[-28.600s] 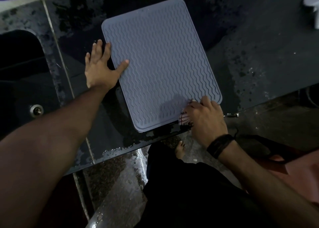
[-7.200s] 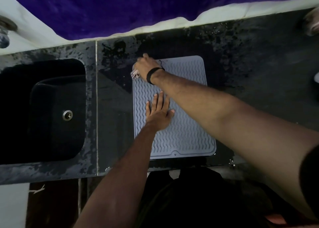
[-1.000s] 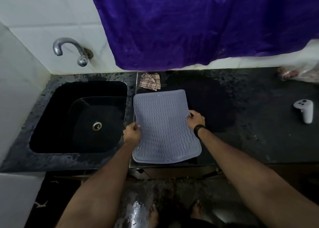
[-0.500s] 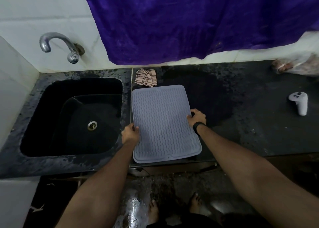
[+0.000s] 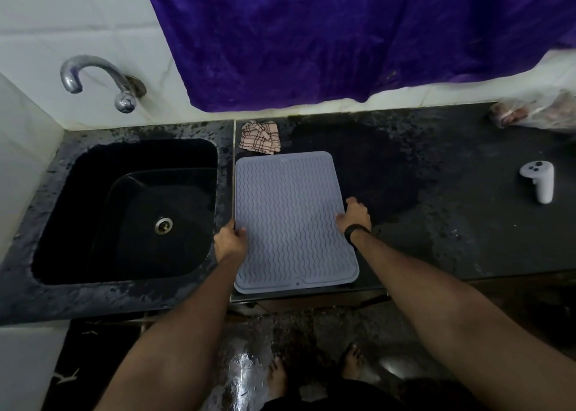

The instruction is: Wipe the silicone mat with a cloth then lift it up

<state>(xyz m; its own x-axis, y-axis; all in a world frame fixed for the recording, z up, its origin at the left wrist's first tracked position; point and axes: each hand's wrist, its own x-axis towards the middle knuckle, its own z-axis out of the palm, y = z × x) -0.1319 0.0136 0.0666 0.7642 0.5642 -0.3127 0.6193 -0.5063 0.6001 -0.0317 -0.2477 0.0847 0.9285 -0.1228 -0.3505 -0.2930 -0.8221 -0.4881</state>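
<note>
Head cam: my left hand [image 5: 230, 242] & right hand [image 5: 354, 216] each pinch a long edge of mat [image 5: 290, 220] for even lift; cloth [image 5: 260, 138] parked behind on desk [image 5: 452, 223].

You will find no writing, brand, number or sign to read here. The silicone mat [image 5: 293, 220] bears only its wavy ridges; a small round mark at its near edge may be a stamp, but it is too small to tell.
</note>
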